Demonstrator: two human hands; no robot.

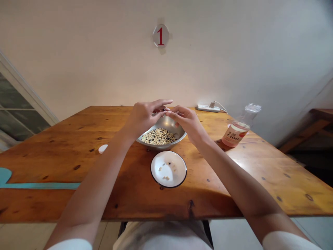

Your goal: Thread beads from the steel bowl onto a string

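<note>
Head view: the left grip (144, 117) and right grip (185, 122) are brought together at the fingertips; whether anything is pinched cannot be told. A steel bowl (179, 133) of mixed beans (158, 136) is set directly beneath, within reach of both. A white enamel plate (168, 169) holding scattered beans (164, 174) lies nearer the body. A bottle (233, 133) labelled "C100" stands right of the right grip.

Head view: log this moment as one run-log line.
left hand: fingertips meet right's, held item unclear | right hand: over steel bowl of mixed beans | white plate on wooden table: few beans
</note>
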